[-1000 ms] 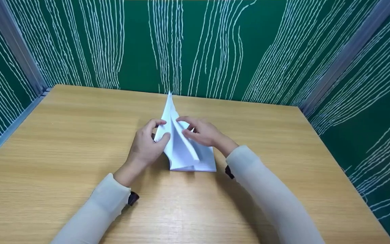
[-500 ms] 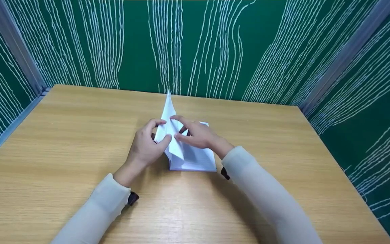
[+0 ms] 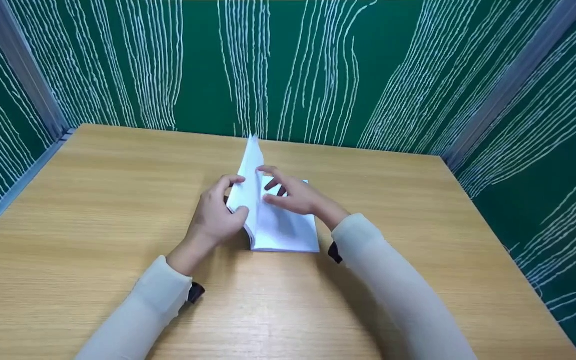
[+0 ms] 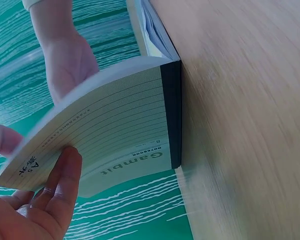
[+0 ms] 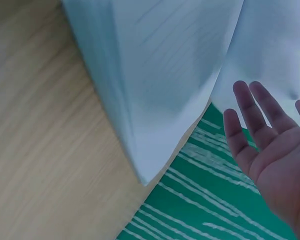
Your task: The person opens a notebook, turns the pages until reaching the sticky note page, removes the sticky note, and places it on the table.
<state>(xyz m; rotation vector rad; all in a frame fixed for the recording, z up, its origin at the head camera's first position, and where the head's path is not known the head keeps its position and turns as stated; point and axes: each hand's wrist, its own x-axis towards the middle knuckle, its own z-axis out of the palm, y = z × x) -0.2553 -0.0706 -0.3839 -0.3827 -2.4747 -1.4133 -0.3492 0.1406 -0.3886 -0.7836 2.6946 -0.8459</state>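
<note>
An opened notebook (image 3: 288, 232) lies on the table with its right half flat and its left half raised upright. My left hand (image 3: 217, 212) grips that raised part, thumb on the inner page and fingers behind it. In the left wrist view the cover (image 4: 115, 125) shows printed lines, the word "Gambit", some handwriting and a black spine. My right hand (image 3: 293, 196) hovers over the flat pages, its index fingertip at the raised page; whether it touches cannot be told. In the right wrist view this hand's fingers (image 5: 270, 107) are extended and hold nothing.
The wooden table (image 3: 118, 220) spreads around the notebook on every side. Green panels (image 3: 198, 65) with wavy white lines stand behind and beside it. Grey posts (image 3: 513, 85) mark the corners. Both forearms wear pale sleeves (image 3: 383, 270), with dark wrist devices (image 3: 196, 293) at the cuffs.
Loose pages that stood between the halves have moved left onto the raised part, baring the flat right page. My right hand shifted left, then slightly back right. The left hand's thumb lowered slightly.
</note>
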